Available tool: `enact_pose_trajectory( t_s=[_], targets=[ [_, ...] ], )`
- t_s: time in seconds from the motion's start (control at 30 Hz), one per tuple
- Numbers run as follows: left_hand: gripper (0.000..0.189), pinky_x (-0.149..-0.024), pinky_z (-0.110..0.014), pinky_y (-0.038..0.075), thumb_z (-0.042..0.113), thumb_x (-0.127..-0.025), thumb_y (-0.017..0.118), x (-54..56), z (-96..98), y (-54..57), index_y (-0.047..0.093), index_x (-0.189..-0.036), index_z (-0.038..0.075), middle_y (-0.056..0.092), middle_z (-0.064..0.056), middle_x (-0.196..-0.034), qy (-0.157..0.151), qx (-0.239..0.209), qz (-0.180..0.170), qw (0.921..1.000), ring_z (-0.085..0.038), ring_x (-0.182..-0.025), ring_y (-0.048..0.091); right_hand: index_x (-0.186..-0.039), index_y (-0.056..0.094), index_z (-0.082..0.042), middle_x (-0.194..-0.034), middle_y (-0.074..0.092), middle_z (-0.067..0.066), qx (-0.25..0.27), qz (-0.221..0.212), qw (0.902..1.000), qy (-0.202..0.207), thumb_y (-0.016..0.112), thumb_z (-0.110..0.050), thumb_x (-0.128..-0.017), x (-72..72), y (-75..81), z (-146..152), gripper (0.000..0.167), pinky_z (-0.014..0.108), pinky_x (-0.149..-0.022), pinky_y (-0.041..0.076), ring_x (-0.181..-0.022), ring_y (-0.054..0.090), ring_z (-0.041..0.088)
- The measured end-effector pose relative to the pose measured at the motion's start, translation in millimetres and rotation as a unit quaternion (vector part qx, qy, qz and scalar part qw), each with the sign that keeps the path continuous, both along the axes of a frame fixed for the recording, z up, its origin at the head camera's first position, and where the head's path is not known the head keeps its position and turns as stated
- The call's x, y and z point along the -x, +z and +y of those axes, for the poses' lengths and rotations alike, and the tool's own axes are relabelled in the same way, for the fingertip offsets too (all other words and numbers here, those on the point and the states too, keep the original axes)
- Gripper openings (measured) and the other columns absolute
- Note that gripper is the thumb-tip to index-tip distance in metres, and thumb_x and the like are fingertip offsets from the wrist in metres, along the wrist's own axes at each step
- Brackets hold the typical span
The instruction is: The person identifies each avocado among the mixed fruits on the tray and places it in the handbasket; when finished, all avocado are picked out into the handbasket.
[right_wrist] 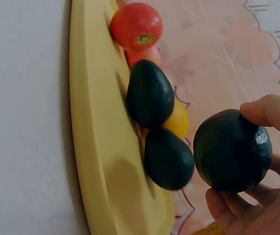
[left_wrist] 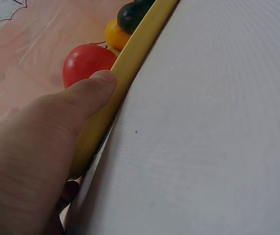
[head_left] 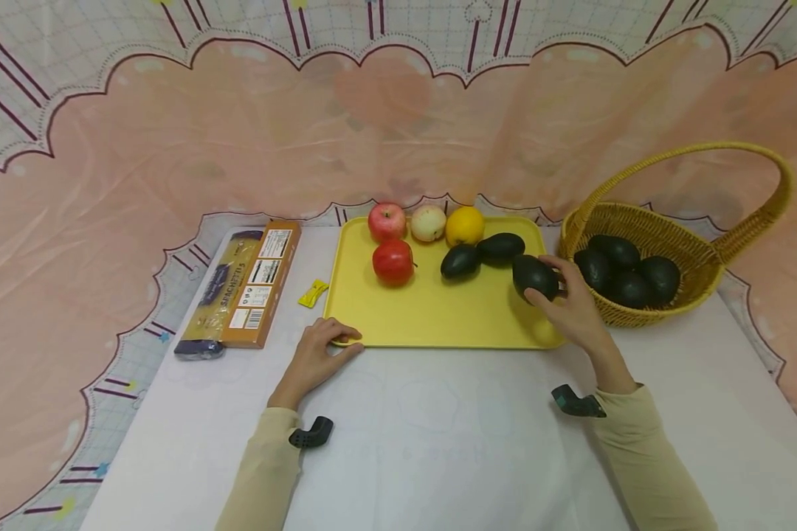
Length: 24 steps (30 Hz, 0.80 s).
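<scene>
A dark green avocado (head_left: pixel 534 278) is held between the thumb and fingers of my right hand (head_left: pixel 574 306), above the right side of a yellow tray (head_left: pixel 432 324). Its shadow falls on the tray in the right wrist view. Two more avocados lie on the tray, one (right_wrist: pixel 150 94) nearer the red apple and the other (right_wrist: pixel 169 158) beside it. My left hand (head_left: pixel 319 358) grips the tray's near left corner, with the thumb (left_wrist: pixel 93 88) along the rim; most of its fingers are hidden in the left wrist view.
Also on the tray are a red apple (head_left: pixel 393 262), a pinkish apple (head_left: pixel 387 222), a pale round fruit (head_left: pixel 428 223) and an orange (head_left: pixel 465 225). A wicker basket (head_left: pixel 694 295) with several avocados stands right, its handle raised. Left lie a spaghetti pack (head_left: pixel 222 287), an orange-brown box (head_left: pixel 272 287) and a yellow-wrapped sweet (head_left: pixel 314 293).
</scene>
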<state>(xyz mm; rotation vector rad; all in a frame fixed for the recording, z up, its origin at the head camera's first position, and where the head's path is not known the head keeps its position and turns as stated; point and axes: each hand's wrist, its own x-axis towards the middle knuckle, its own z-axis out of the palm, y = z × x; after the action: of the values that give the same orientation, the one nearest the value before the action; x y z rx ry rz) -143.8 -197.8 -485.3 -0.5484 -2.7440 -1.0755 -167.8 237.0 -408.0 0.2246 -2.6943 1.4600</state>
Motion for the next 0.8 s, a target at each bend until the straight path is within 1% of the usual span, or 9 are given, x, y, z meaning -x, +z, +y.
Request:
enact_pose_trajectory(
  t_s=[0.13, 0.2, 0.3, 0.4, 0.57, 0.67, 0.8],
  targets=[
    [0.018, -0.078, -0.031, 0.03, 0.033, -0.08, 0.075, 0.0, 0.2, -1.5, 0.069, -0.096, 0.026, 0.061, 0.011, -0.089, -0.002, -0.003, 0.001, 1.0, -0.008, -0.087, 0.047, -0.143, 0.034, -0.015, -0.14, 0.036, 0.016, -0.01, 0.02, 0.9997, -0.011, 0.066, -0.022, -0.088, -5.6, 3.8, 8.2, 0.064, 0.043, -0.093, 0.038, -0.121, 0.042, 0.032],
    [0.018, -0.078, -0.031, 0.03, 0.034, -0.08, 0.074, 0.1, 0.5, -2.4, 0.069, -0.096, 0.026, 0.061, 0.011, -0.089, -0.002, -0.002, -0.001, 1.0, -0.008, -0.088, 0.047, -0.142, 0.036, -0.017, -0.138, 0.038, 0.013, -0.02, 0.027, 0.9992, -0.022, 0.067, -0.023, -0.088, -9.1, 6.7, 12.5, 0.063, 0.036, -0.091, 0.037, -0.119, 0.042, 0.029],
    [0.019, -0.078, -0.031, 0.03, 0.035, -0.081, 0.074, -0.2, 1.1, -2.1, 0.069, -0.096, 0.026, 0.061, 0.011, -0.09, -0.002, 0.0, -0.002, 1.0, -0.008, -0.088, 0.047, -0.141, 0.038, -0.018, -0.138, 0.039, 0.012, -0.028, 0.037, 0.9983, -0.034, 0.068, -0.023, -0.087, -14.1, 10.3, 20.0, 0.062, 0.025, -0.086, 0.035, -0.116, 0.043, 0.025],
    [0.019, -0.079, -0.031, 0.03, 0.035, -0.081, 0.074, -0.9, 1.6, -0.7, 0.069, -0.097, 0.025, 0.062, 0.01, -0.09, -0.004, 0.0, -0.003, 1.0, -0.008, -0.088, 0.047, -0.14, 0.04, -0.017, -0.137, 0.04, 0.012, -0.033, 0.046, 0.997, -0.052, 0.068, -0.022, -0.086, -18.5, 12.9, 28.1, 0.061, 0.019, -0.084, 0.033, -0.11, 0.042, 0.018],
    [0.019, -0.079, -0.032, 0.031, 0.033, -0.081, 0.075, -1.9, 1.8, 1.3, 0.069, -0.096, 0.025, 0.062, 0.009, -0.091, -0.001, -0.002, -0.004, 1.0, -0.009, -0.089, 0.048, -0.14, 0.041, -0.017, -0.135, 0.042, 0.011, -0.038, 0.065, 0.9939, -0.081, 0.07, -0.018, -0.084, -22.6, 16.0, 44.4, 0.063, 0.009, -0.081, 0.033, -0.102, 0.041, -0.001],
    [0.019, -0.079, -0.032, 0.031, 0.033, -0.081, 0.074, -1.2, 1.7, 1.4, 0.069, -0.096, 0.024, 0.063, 0.009, -0.092, 0.001, 0.001, -0.005, 1.0, -0.01, -0.089, 0.048, -0.141, 0.041, -0.017, -0.135, 0.041, 0.011, -0.033, 0.065, 0.9928, -0.096, 0.069, -0.016, -0.085, -23.7, 18.3, 56.3, 0.063, 0.005, -0.079, 0.034, -0.099, 0.042, -0.008],
    [0.019, -0.08, -0.032, 0.031, 0.032, -0.081, 0.074, 0.3, 1.5, 1.2, 0.069, -0.097, 0.023, 0.063, 0.008, -0.092, 0.001, 0.002, -0.007, 1.0, -0.01, -0.089, 0.048, -0.142, 0.039, -0.016, -0.132, 0.041, 0.009, -0.023, 0.054, 0.9907, -0.123, 0.066, -0.019, -0.087, -23.4, 20.3, 73.1, 0.061, 0.002, -0.077, 0.035, -0.096, 0.043, -0.008]
  ],
)
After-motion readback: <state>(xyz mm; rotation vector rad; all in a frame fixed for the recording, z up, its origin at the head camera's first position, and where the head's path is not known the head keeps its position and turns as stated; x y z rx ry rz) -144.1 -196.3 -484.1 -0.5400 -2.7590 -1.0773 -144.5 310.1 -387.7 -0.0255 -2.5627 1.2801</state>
